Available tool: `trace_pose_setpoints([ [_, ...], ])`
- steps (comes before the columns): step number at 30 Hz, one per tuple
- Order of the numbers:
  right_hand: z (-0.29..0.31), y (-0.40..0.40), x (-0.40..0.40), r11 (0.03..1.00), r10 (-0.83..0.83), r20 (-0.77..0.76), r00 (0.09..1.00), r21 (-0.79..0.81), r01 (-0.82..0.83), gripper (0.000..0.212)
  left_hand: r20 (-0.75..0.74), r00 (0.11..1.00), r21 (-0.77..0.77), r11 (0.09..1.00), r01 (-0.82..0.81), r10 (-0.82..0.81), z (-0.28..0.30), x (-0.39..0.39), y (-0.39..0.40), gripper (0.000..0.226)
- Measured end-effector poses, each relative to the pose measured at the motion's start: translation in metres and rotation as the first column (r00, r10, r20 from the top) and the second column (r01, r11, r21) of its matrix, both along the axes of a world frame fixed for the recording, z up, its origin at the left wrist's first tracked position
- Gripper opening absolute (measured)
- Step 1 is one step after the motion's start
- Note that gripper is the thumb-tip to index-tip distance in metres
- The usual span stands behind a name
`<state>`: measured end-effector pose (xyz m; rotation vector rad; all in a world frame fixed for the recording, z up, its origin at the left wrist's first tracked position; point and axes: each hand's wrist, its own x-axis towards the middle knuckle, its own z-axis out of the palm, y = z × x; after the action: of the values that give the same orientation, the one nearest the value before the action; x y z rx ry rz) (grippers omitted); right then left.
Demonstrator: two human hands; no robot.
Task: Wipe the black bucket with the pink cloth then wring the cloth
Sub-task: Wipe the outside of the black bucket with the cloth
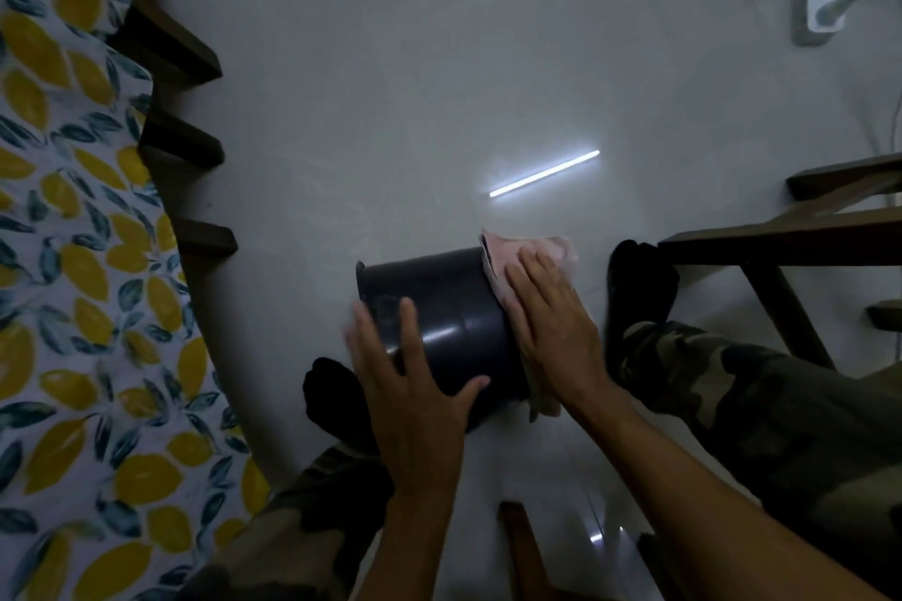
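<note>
Bucket (449, 317) lies tipped on the floor between your feet. Left hand (410, 386) steadies it, fingers spread flat. Right hand (546, 317) presses the cloth (502, 259) open-palmed against its base end; keep firm pressure and rotate the bucket.

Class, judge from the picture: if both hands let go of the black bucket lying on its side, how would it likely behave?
The bucket is round-walled and on its side, so it probably rolls. Its glossy wall looks slippery. The left hand steadies it alone, suggesting it's light.
</note>
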<state>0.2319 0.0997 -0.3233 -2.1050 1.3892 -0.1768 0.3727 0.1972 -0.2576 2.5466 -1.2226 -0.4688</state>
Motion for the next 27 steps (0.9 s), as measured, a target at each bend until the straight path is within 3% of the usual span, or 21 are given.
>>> trace_pose_setpoints([
  [2, 0.002, 0.002, 0.001, 1.000, -0.007, -0.038, 0.999, 0.008, 0.007, 0.071, -0.259, 0.913, 0.088, 0.949, -0.302, 0.314, 0.002, 0.008, -0.015, 0.146],
  [4, 0.002, 0.000, 0.006, 1.000, -0.011, -0.051, 0.999, -0.006, 0.011, 0.067, -0.430, 0.811, 0.078, 0.911, -0.405, 0.397, -0.004, 0.020, -0.029, 0.135],
  [8, 0.000, -0.018, 0.010, 0.994, -0.106, 0.011, 0.994, -0.021, 0.107, 0.050, -0.427, 0.861, -0.086, 0.936, -0.342, 0.276, -0.003, 0.037, -0.058, 0.103],
  [13, 0.010, -0.044, 0.018, 0.976, -0.207, 0.080, 0.975, -0.049, 0.211, 0.054, -0.473, 0.860, -0.205, 0.925, -0.319, 0.192, -0.007, 0.040, -0.071, 0.096],
  [18, 0.033, -0.056, 0.019, 0.961, -0.246, 0.168, 0.955, -0.089, 0.263, 0.045, -0.378, 0.919, -0.118, 0.979, -0.164, 0.108, -0.026, 0.027, -0.022, 0.076],
  [22, 0.060, -0.064, 0.019, 0.937, -0.291, 0.215, 0.932, -0.132, 0.323, 0.046, -0.382, 0.913, -0.058, 0.983, -0.176, 0.141, -0.030, 0.014, 0.001, 0.055],
  [25, 0.076, -0.069, 0.020, 0.930, -0.284, 0.250, 0.926, -0.161, 0.329, 0.044, -0.492, 0.850, 0.023, 0.979, -0.202, 0.187, -0.021, 0.013, -0.001, 0.073],
  [27, 0.084, -0.073, 0.021, 0.922, -0.297, 0.272, 0.915, -0.168, 0.349, 0.044, -0.631, 0.709, 0.083, 0.936, -0.341, 0.314, -0.010, 0.024, -0.022, 0.095],
])
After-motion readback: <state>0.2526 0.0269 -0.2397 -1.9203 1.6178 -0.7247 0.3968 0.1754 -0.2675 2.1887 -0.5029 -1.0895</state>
